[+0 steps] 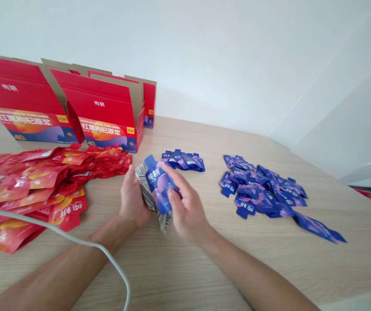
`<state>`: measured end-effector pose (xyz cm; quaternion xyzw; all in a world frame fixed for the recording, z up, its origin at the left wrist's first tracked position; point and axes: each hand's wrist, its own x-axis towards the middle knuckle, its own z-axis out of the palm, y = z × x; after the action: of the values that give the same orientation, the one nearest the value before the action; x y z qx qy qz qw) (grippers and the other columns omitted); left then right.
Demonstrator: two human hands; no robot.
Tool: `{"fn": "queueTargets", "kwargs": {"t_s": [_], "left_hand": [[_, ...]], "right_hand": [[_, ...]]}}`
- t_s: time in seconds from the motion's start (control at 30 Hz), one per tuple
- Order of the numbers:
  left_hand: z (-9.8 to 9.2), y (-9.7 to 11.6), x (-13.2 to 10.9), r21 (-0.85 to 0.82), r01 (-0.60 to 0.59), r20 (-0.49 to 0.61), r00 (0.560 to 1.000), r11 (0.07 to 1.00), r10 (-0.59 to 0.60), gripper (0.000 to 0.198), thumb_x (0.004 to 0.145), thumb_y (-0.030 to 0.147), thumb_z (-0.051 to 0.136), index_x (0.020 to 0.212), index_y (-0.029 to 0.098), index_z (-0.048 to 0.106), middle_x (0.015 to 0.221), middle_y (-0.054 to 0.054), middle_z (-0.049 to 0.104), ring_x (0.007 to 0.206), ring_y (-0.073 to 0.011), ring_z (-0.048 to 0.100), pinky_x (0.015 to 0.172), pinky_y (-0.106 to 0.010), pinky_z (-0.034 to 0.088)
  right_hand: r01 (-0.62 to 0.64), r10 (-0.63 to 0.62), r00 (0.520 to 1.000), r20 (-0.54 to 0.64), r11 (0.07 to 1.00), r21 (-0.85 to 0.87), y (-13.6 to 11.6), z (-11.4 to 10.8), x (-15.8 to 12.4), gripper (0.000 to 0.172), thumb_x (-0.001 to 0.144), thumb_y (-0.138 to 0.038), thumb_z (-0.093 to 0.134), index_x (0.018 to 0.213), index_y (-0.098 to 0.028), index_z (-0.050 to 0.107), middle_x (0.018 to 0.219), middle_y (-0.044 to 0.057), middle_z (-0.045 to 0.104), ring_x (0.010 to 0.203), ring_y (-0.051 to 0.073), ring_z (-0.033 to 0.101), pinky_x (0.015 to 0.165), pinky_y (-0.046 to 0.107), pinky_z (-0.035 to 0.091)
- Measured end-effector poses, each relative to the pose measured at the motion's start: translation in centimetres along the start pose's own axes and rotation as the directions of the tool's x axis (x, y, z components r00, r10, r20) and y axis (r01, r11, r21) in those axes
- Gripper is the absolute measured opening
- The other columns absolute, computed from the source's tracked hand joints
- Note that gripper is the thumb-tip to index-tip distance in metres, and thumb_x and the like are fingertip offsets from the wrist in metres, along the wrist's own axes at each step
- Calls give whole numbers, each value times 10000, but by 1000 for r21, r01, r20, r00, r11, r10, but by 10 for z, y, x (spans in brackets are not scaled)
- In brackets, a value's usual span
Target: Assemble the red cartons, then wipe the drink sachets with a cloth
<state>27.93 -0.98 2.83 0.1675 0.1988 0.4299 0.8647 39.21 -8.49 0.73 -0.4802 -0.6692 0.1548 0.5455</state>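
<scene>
Over the middle of the table, my left hand is wrapped round a stack of sachets, whose silvery edges show as stripes. My right hand pinches a blue-purple sachet between thumb and fingers, at the face of that stack. Whether this sachet is apart from the stack or touches it, I cannot tell. Just beyond my hands lies a small row of blue sachets. A larger loose pile of blue sachets spreads to the right, with one sachet sticking out toward the near side.
Red sachets are heaped on the left. Behind them stand several open red cartons, one at the front and another at the far left. A pale cable crosses my left forearm. A white wall closes off the wooden table's back.
</scene>
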Motion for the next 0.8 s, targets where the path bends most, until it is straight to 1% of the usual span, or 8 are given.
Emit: {"fn": "queueTargets", "kwargs": {"t_s": [0.07,0.13,0.2,0.27,0.4,0.5,0.6,0.8], "left_hand": [[-2,-8,0,-3,44,52,998,999,-44,645,1089,575,307,1272,130,737,1067,-158,818,1018,-337,797,943,-507,643],[-1,-15,-2,-6,71,79,994,997,-70,645,1087,573,325,1333,125,719,1120,-163,815,1066,-337,787,986,-509,627],[1,-20,-4,-16,73,75,995,997,-71,639,1090,560,326,1355,125,712,1149,-165,811,1104,-333,777,1023,-508,610],[3,-23,-6,-29,62,55,997,998,-61,632,1093,557,324,1340,132,722,1157,-158,807,1135,-325,767,1058,-498,593],[3,-24,-9,-47,41,-25,999,998,-43,558,1076,571,400,1182,158,760,1086,-124,807,1125,-301,766,1081,-468,583],[0,-21,-8,-65,77,-80,993,995,-82,531,1058,606,441,1051,173,749,1010,-107,799,1061,-295,778,1032,-457,612],[-1,-15,-6,-77,116,-110,986,990,-124,585,1051,654,407,1060,177,745,948,-107,791,997,-309,789,953,-463,646],[-2,-8,-1,35,46,-148,988,998,-40,610,1059,632,378,1028,152,751,838,-129,782,895,-329,792,839,-484,674]], "right_hand": [[-118,120,989,-87,993,24,16,-3,6,556,1086,-210,419,1631,-302,470,1671,44,527,1565,241,479,1315,536,389],[-164,157,983,-91,984,-71,32,-3,8,520,1093,-240,416,1601,-287,519,1738,48,426,1618,266,390,1333,571,338],[-124,111,992,-68,962,-242,42,-1,7,492,1114,-274,388,1577,-281,554,1815,29,247,1693,289,177,1361,628,204],[-46,48,999,-4,933,-357,45,2,5,502,1141,-330,345,1615,-285,506,1836,21,163,1708,283,38,1364,658,105],[-23,96,976,194,937,-349,29,10,-2,754,1137,-551,341,1722,-84,256,1794,191,249,1698,281,138,1382,569,154],[-83,175,947,271,944,-320,12,17,-8,918,1110,-645,340,1710,31,178,1789,259,177,1698,310,117,1379,555,172],[-88,181,927,329,956,-280,0,20,-13,985,1071,-681,464,1713,14,189,1790,262,160,1696,322,121,1378,544,178],[-61,135,928,347,974,-216,-4,15,-11,1014,967,-576,735,1712,-64,277,1767,239,268,1672,318,240,1359,542,266]]}}
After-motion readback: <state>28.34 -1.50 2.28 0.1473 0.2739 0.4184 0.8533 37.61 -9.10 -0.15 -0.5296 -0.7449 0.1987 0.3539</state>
